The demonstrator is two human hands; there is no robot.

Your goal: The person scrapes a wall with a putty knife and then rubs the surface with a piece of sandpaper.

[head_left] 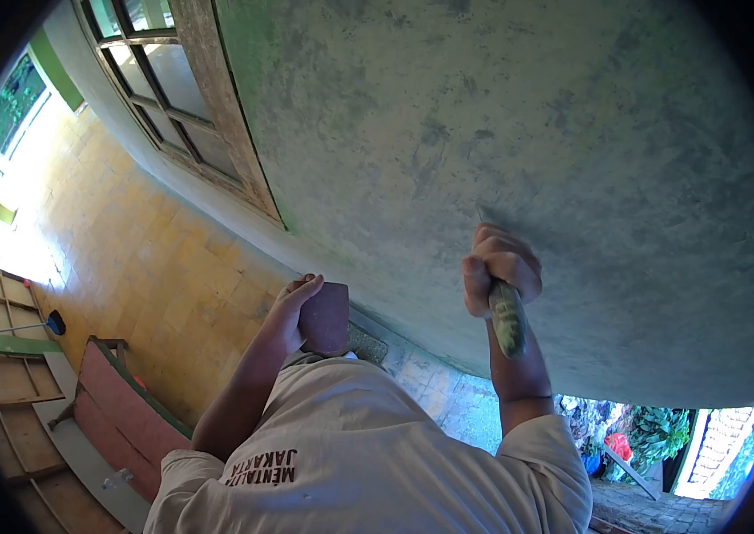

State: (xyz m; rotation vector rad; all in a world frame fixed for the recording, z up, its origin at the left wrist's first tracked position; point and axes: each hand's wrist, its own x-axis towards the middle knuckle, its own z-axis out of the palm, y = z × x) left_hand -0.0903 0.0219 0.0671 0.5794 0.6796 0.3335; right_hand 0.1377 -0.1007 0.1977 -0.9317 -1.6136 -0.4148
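Observation:
My right hand [503, 267] is closed around the stained, greenish handle [508, 325] of a hand tool that looks like a scraper. A thin edge of it shows past my knuckles, right at the patchy grey-green wall [395, 133]; the rest is hidden by my fingers. Lower and to the left, my left hand [292, 307] grips a flat, reddish-brown rectangular plate [324, 318] by its side, thumb along the top edge. The plate is held in front of my body, apart from the wall.
A wooden-framed window [163, 89] is set in the wall at upper left. Yellowish tiles cover the floor [163, 285]. A reddish bench [119, 418] stands at lower left, with a blue broom head [56, 322] nearby. Plants [661, 436] and a red item [618, 447] appear at lower right.

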